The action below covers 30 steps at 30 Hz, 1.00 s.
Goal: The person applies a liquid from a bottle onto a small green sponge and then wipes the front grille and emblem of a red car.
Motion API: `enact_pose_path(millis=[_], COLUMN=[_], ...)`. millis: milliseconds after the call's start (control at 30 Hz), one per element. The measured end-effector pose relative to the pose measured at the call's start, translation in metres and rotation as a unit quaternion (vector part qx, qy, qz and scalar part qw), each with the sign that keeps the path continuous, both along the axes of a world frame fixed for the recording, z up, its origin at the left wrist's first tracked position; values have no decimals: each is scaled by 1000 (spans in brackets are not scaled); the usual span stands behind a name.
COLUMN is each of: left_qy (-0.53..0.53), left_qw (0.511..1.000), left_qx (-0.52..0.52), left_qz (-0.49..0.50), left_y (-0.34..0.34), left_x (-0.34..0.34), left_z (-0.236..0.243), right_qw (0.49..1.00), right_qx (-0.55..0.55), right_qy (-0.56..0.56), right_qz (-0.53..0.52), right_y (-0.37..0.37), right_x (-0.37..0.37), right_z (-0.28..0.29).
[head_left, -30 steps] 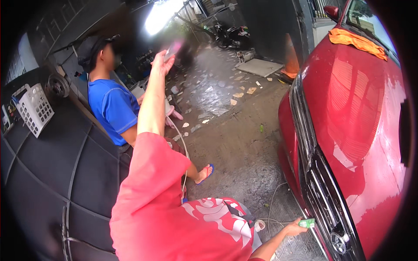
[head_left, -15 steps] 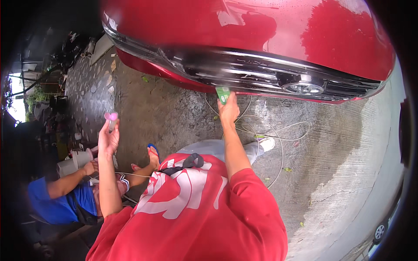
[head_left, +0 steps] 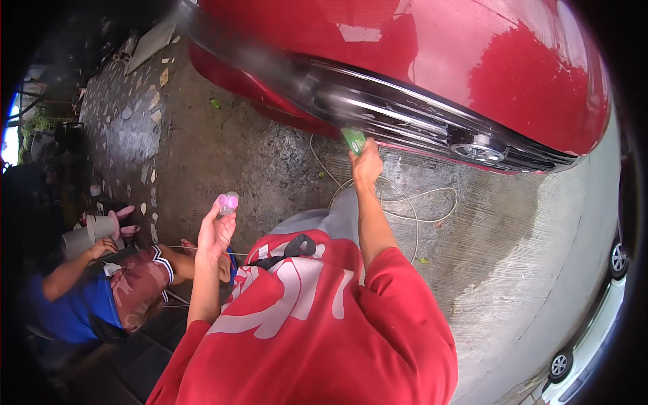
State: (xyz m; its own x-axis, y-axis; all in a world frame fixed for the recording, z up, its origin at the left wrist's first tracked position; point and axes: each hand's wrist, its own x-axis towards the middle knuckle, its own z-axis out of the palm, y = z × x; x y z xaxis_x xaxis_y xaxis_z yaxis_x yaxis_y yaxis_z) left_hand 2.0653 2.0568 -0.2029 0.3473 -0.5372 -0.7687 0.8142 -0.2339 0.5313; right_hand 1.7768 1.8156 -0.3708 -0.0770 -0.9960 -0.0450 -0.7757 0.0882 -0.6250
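My right hand (head_left: 366,164) is stretched forward and grips a small green brush (head_left: 354,140) pressed against the dark grille (head_left: 405,121) at the front of a red car (head_left: 486,61). Raised at my left side, my left hand (head_left: 214,233) pinches a small pink and clear cap-like piece (head_left: 228,201) between the fingertips. My red shirt with white print (head_left: 317,324) fills the lower middle of the view.
A person in a blue shirt (head_left: 67,314) sits at the lower left near a grey bucket (head_left: 88,233). A thin white hose (head_left: 412,199) loops on the wet concrete under the bumper. A white car (head_left: 594,337) stands at the lower right edge.
My view swung from looking along the yard to looking down at the car's front. My left hand came down from high overhead. My right hand stays at the grille.
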Motion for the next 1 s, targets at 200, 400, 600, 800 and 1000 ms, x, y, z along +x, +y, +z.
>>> enact_pose_path(millis=[200,400,600,800,1000], left_qy=[32,21,26,57,56], left_qw=[998,990,989,974,945], left_qx=[49,-5,3,6,2], left_qz=[-28,-138,-143,-221,-323], left_y=[24,-26,-9,-28,-65], left_x=[0,-42,-25,-54,-87], left_z=[-35,-14,-25,-31,-10], right_qw=[976,994,908,924,988], right_qx=[100,104,184,-108,69], right_qy=[-8,22,8,-29,-127], right_qz=[-195,27,-376,-366,-46], right_y=[17,2,-7,20,28], right_x=[-75,-7,-187,-164,-35], right_z=[-13,17,6,-12,24])
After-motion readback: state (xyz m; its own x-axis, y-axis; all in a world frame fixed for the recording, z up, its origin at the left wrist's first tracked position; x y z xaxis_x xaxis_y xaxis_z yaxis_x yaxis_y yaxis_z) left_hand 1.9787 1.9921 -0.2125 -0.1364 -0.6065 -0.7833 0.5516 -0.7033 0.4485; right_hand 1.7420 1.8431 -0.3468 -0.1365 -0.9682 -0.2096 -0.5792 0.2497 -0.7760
